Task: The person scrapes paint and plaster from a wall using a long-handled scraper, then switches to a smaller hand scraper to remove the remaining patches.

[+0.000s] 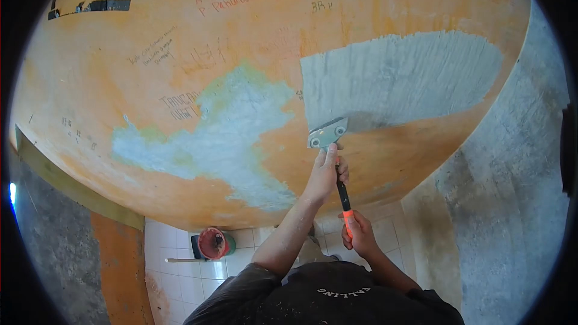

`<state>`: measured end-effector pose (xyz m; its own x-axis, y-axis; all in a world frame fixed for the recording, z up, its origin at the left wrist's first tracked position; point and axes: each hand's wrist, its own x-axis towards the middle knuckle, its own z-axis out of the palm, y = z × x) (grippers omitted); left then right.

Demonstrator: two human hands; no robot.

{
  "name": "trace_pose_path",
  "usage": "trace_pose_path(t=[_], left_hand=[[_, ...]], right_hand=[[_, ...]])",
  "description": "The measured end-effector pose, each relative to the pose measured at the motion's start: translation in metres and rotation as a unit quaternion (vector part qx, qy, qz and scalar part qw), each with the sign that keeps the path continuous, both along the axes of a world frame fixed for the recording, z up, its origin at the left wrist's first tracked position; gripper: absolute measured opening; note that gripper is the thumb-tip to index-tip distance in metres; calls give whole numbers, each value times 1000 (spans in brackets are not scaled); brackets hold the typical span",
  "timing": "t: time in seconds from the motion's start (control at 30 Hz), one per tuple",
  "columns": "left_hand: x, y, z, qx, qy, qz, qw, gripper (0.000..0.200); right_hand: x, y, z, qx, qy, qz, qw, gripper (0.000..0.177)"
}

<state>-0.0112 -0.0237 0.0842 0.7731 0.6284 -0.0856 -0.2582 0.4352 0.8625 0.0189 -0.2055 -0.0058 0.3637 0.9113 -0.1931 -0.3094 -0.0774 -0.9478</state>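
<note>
A wide metal scraper (327, 135) with a black and orange handle has its blade against the orange wall (211, 36), at the lower left edge of a grey coated patch (403, 78). My left hand (329, 171) is closed round the tool near its head, with fingertips touching the metal. Lower down, my right hand (359, 235) grips the orange end of the handle. To the left of the scraper, a pale blue-white patch (241, 126) with greenish edges shows on the wall.
On the tiled floor (189, 271) below the wall stands a reddish bucket (215, 244), with a light-coloured stick (185, 260) beside it. Grey wall surface (506, 204) lies to the right. Handwriting and black tape (105, 5) mark the upper left wall.
</note>
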Motion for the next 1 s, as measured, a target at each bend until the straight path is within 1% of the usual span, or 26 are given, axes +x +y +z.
trace_pose_path(t=[0.03, 0.07, 0.13, 0.2, 0.27, 0.33, 0.37, 0.43, 0.47, 0.5, 0.53, 0.57, 0.6, 0.67, 0.87, 0.93, 0.97, 1.0], left_hand=[[-1, 1, -11, -28, -1, -1, 1000, 33], [-5, 1, -20, -34, -16, -10, 999, 32], [-10, 0, -35, -50, -22, -10, 998, 32], [-17, -4, -44, -71, -22, -10, 997, 31], [-17, 2, -47, -88, -35, -47, 994, 34], [-17, 8, -50, -93, -44, -60, 993, 35], [-14, 12, -51, -98, -54, -77, 991, 36], [-8, 21, -68, -109, -48, -81, 990, 36], [-4, 22, -66, -118, -43, -80, 989, 36], [1, 24, -64, -118, -47, -88, 988, 36], [3, 22, -65, -96, -35, -74, 992, 36], [-1, 21, -64, -73, -18, -58, 995, 37], [1, 26, -63, -73, -19, -56, 996, 37], [2, 28, -66, -38, -27, -75, 996, 38], [7, 33, -69, -32, -29, -95, 995, 39], [9, 33, -70, -25, -30, -87, 995, 40], [9, 32, -69, -22, -27, -83, 996, 40], [8, 31, -69, -23, -23, -75, 997, 40]], right_hand=[[2, -2, -6, -9, 3, 7, 1000, 42], [2, -6, -11, -10, 2, 9, 1000, 42], [0, -11, -19, -7, 70, 28, 997, 43], [-4, -14, -24, -13, 78, 27, 997, 45], [-8, -11, -27, -12, 82, 27, 996, 46], [-10, -6, -31, -16, 85, 10, 996, 46], [-8, -1, -35, -15, 84, 6, 996, 46], [-5, 5, -47, -19, 4, -15, 1000, 42], [-4, 6, -49, -22, 2, -25, 999, 42], [-2, 11, -50, -20, -17, -32, 999, 38], [-2, 10, -52, -22, -32, -36, 999, 35], [-5, 10, -55, -27, -27, -40, 998, 35], [-1, 16, -56, -23, -32, -30, 999, 35], [-2, 18, -58, -23, -30, -27, 999, 34], [7, 23, -67, -21, -36, -47, 998, 38], [8, 24, -68, 0, -53, -58, 997, 33], [8, 26, -66, 0, -51, -51, 997, 33], [6, 27, -65, -8, -59, -68, 996, 31]])
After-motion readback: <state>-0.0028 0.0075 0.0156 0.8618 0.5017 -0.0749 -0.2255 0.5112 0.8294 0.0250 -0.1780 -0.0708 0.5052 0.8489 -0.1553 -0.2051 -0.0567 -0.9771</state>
